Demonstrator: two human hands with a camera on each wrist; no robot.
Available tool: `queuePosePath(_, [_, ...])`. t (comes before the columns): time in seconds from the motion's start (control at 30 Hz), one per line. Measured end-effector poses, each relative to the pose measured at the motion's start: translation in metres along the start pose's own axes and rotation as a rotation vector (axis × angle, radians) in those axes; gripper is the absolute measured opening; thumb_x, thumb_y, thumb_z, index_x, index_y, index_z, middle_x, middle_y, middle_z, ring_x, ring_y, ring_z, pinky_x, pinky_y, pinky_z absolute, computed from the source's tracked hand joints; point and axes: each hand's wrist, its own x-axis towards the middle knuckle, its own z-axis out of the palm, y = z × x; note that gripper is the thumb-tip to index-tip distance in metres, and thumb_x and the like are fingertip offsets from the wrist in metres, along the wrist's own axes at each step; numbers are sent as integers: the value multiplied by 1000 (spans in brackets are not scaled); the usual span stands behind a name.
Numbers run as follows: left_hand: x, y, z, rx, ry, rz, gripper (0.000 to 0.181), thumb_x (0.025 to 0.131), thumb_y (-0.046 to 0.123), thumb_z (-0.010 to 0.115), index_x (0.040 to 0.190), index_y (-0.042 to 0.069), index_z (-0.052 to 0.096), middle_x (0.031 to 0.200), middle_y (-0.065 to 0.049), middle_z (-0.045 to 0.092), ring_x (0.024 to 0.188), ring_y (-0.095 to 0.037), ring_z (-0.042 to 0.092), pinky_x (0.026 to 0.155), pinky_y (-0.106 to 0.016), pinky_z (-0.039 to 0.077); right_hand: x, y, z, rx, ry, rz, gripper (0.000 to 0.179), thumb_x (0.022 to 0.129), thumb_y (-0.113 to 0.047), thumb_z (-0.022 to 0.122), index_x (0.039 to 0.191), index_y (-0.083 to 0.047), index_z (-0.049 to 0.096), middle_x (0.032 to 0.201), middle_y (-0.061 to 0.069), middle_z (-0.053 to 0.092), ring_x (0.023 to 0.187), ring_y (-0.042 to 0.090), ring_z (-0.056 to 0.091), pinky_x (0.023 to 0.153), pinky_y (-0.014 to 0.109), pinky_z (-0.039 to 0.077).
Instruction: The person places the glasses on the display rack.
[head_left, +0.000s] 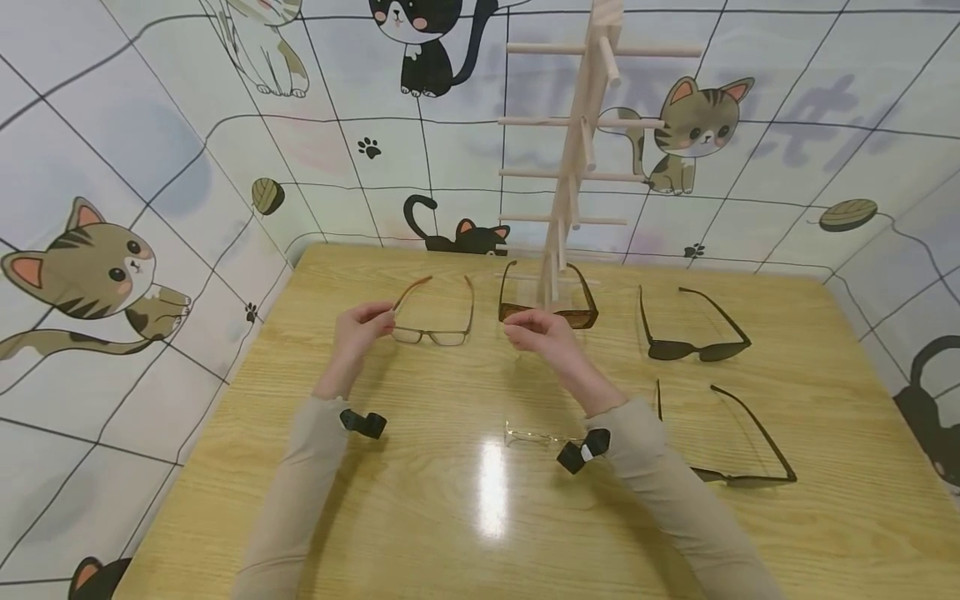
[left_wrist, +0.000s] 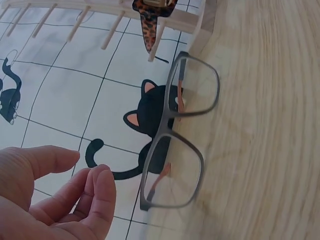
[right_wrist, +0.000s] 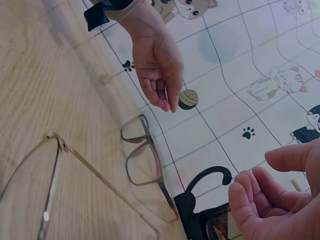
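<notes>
My left hand (head_left: 363,333) hovers beside the left temple of grey-framed eyeglasses (head_left: 427,335) with orange-brown temple ends. In the left wrist view its thumb and bent fingers stand apart with nothing between them, and the glasses stand on the table past the fingertips. My right hand (head_left: 551,337), fingers loosely bent and holding nothing, is in front of brown tortoiseshell sunglasses (head_left: 581,319) and partly covers them in the head view. Thin gold-rimmed glasses (head_left: 542,437) lie nearer me, partly hidden by the right wrist's camera.
A wooden rack (head_left: 581,125) with several pegs rises behind the right hand, its base by the tortoiseshell sunglasses. To the right are black sunglasses (head_left: 671,350) and a second dark pair (head_left: 757,481), partly behind the right sleeve. Cat-printed walls (head_left: 360,200) border the table (head_left: 420,517).
</notes>
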Motion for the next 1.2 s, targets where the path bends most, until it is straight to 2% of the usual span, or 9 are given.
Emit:
queuePosePath(0.1, [2,-4,-5,6,28,-2,32,92,7,59,119,-11,57,101,-14,61,72,-4,61,72,-17,53,5,2,9,1,-31,-2,31,92,-10,61,116,9,58,107,25,60,100,39,57,93,50,46])
queuePosePath(0.17, [4,-7,-8,12,45,3,32,92,5,58,119,-11,57,103,-15,61,73,-5,61,71,-16,53,9,3,15,-4,-50,-5,32,92,-10,60,117,10,57,107,24,60,98,35,58,93,50,46])
queuePosePath(0.27, [7,-11,-13,31,57,1,31,92,5,57,119,-11,57,109,-18,59,76,-7,61,72,-15,52,14,2,23,-14,-61,2,31,93,-7,58,118,11,56,110,25,59,96,28,60,92,46,48])
queuePosePath(0.4, [14,-16,-17,52,60,-17,32,93,7,58,120,-9,57,109,-15,59,78,-4,59,75,-17,52,23,3,30,-47,-65,47,34,94,-9,56,121,11,53,114,25,57,103,33,58,92,41,49])
queuePosePath(0.6, [25,-22,-21,116,13,-15,33,94,11,57,122,-6,57,116,-18,58,86,-8,57,87,-29,50,37,7,39,-136,-54,100,33,95,-8,53,122,10,52,113,23,56,108,40,55,91,40,49])
queuePosePath(0.7, [28,-25,-22,147,-22,-14,34,95,13,56,124,-5,56,120,-20,56,93,-14,56,90,-32,49,43,10,44,-177,-32,125,32,94,-7,55,121,8,53,111,21,56,104,35,56,90,41,50])
queuePosePath(0.87, [32,-27,-23,174,-46,-17,34,95,12,55,124,-5,55,121,-21,55,99,-22,56,92,-35,48,48,13,53,-251,2,139,30,93,-9,57,119,5,55,108,16,56,95,26,55,82,38,51])
queuePosePath(1.07, [35,-29,-22,172,-79,-30,34,94,11,56,124,-5,55,118,-20,55,92,-15,55,88,-31,49,50,18,58,-291,-1,161,36,95,-13,54,127,2,50,118,17,55,105,29,54,83,37,49])
queuePosePath(1.2, [37,-32,-20,180,-80,-38,33,93,9,57,122,-6,56,117,-19,56,89,-10,54,83,-25,50,51,20,61,-271,0,185,38,97,-15,51,131,2,46,123,19,53,108,31,54,88,40,48])
